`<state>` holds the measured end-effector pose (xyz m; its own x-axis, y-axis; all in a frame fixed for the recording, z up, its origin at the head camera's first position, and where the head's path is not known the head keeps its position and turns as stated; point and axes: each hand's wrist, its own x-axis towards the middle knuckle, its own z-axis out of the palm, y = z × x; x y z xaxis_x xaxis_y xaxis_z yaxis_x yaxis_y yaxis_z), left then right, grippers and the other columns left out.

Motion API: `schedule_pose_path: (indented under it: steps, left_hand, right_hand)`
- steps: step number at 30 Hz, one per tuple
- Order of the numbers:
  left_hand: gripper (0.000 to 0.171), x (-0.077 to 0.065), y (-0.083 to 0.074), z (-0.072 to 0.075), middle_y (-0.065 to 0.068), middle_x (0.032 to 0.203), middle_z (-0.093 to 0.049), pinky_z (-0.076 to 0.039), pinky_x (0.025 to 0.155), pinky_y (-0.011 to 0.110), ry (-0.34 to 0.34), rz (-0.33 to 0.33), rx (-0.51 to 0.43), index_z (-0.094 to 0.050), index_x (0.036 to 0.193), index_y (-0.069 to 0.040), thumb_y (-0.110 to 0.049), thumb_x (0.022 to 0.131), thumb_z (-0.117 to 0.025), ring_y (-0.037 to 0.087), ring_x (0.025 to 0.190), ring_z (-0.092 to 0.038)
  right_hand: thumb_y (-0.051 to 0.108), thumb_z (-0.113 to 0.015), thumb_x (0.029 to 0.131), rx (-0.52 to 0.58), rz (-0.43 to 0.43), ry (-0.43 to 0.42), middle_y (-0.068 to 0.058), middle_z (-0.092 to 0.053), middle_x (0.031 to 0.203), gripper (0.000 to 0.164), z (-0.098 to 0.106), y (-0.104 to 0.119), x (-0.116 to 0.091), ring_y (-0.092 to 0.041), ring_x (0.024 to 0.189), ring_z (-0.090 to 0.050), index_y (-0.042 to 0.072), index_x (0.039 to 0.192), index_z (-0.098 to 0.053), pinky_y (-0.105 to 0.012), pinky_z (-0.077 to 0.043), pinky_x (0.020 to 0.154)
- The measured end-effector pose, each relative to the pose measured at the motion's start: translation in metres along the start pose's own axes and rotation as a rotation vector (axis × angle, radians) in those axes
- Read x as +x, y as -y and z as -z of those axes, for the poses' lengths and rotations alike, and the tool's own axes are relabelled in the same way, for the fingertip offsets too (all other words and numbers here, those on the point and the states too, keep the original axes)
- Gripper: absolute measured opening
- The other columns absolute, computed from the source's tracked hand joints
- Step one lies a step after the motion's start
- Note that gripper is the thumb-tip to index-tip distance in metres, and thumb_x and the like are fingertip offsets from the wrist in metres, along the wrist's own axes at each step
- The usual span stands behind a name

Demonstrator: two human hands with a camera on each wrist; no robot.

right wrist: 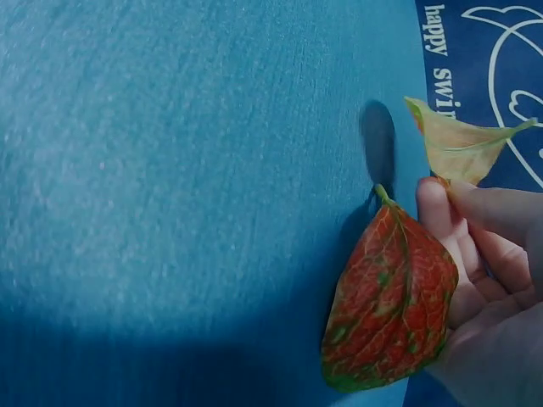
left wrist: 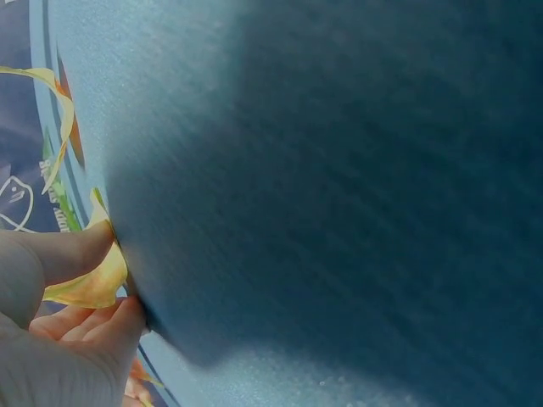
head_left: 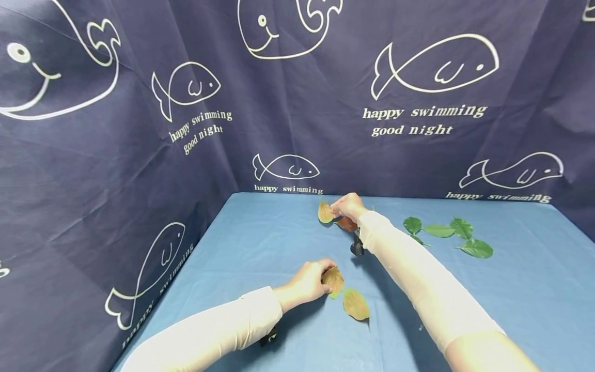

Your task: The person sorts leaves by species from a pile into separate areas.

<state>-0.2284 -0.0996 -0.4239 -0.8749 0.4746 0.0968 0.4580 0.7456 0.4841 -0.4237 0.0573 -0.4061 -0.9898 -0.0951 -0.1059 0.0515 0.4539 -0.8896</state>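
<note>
My left hand (head_left: pixel 307 281) is low over the blue cloth, with a yellow-brown leaf (head_left: pixel 333 282) between its thumb and fingers. In the left wrist view that leaf (left wrist: pixel 100 284) curves behind the thumb, fingertips right at the cloth. Farther back, my right hand (head_left: pixel 349 206) pinches the edge of another yellow leaf (head_left: pixel 325 212). The right wrist view has this leaf (right wrist: pixel 462 144) raised off the cloth between thumb and forefinger. A red leaf with green edges (right wrist: pixel 394 301) lies just beneath the right hand, partly hidden by it in the head view.
Another yellow-brown leaf (head_left: pixel 356 305) lies just right of the left hand. Several green leaves (head_left: pixel 476 248) are spread on the right side of the blue cloth (head_left: pixel 525 289). A dark fish-printed curtain (head_left: pixel 344 144) stands behind and along the left.
</note>
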Motion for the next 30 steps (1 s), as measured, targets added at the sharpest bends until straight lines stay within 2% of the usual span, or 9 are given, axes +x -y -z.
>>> schedule_pose_path:
  steps: [3, 10, 13, 16, 24, 30]
  left_hand:
    - [0.044, 0.001, 0.002, -0.001, 0.003, 0.109, -0.071, -0.051, 0.081, 0.019, -0.006, 0.0, 0.005, -0.065, 0.118, -0.008, -0.008, 0.076, -0.08, 0.014, 0.095, -0.065]
    - [0.045, 0.002, 0.003, -0.003, 0.003, 0.11, -0.07, -0.051, 0.082, 0.019, 0.004, 0.01, 0.008, -0.064, 0.119, -0.009, -0.009, 0.077, -0.081, 0.013, 0.096, -0.064]
    - [0.045, 0.002, 0.004, -0.002, 0.003, 0.111, -0.07, -0.052, 0.083, 0.02, 0.004, 0.011, 0.008, -0.064, 0.119, -0.009, -0.009, 0.078, -0.08, 0.014, 0.097, -0.065]
    - [0.044, 0.002, 0.003, -0.001, 0.004, 0.112, -0.07, -0.052, 0.082, 0.02, 0.006, 0.012, 0.01, -0.064, 0.119, -0.009, -0.009, 0.078, -0.08, 0.014, 0.098, -0.065]
    - [0.044, 0.003, 0.004, 0.0, 0.004, 0.112, -0.07, -0.052, 0.083, 0.02, 0.002, 0.005, 0.02, -0.064, 0.12, -0.009, -0.009, 0.078, -0.08, 0.015, 0.098, -0.065]
    - [0.044, 0.002, 0.005, 0.0, 0.004, 0.112, -0.07, -0.052, 0.082, 0.021, 0.013, 0.009, 0.004, -0.064, 0.12, -0.009, -0.01, 0.079, -0.08, 0.015, 0.098, -0.065]
  right_hand:
    - [0.002, -0.069, 0.082, -0.036, -0.018, -0.009, -0.014, -0.075, 0.086, 0.021, -0.001, 0.002, 0.001, -0.027, 0.08, -0.073, -0.004, 0.101, -0.074, -0.031, -0.058, 0.076]
    - [0.008, -0.07, 0.077, -0.244, -0.064, -0.068, -0.012, -0.075, 0.083, 0.019, -0.008, 0.002, 0.003, -0.02, 0.071, -0.072, 0.003, 0.094, -0.077, -0.022, -0.053, 0.064]
    - [0.008, -0.071, 0.079, -0.258, -0.067, -0.071, -0.013, -0.075, 0.084, 0.017, -0.009, 0.001, 0.003, -0.014, 0.061, -0.066, 0.001, 0.093, -0.077, -0.022, -0.051, 0.061]
    - [0.008, -0.071, 0.08, -0.276, -0.072, -0.067, -0.012, -0.074, 0.084, 0.014, -0.009, 0.002, 0.002, -0.011, 0.059, -0.061, 0.0, 0.091, -0.076, -0.024, -0.051, 0.06]
    - [0.011, -0.074, 0.079, -0.307, -0.051, -0.066, -0.014, -0.074, 0.088, 0.016, -0.004, 0.004, 0.001, -0.021, 0.076, -0.064, -0.001, 0.089, -0.076, -0.031, -0.055, 0.071]
    - [0.016, -0.074, 0.082, -0.236, 0.028, -0.118, -0.019, -0.073, 0.101, 0.024, 0.012, 0.009, -0.007, -0.031, 0.098, -0.065, -0.004, 0.095, -0.076, -0.04, -0.055, 0.089]
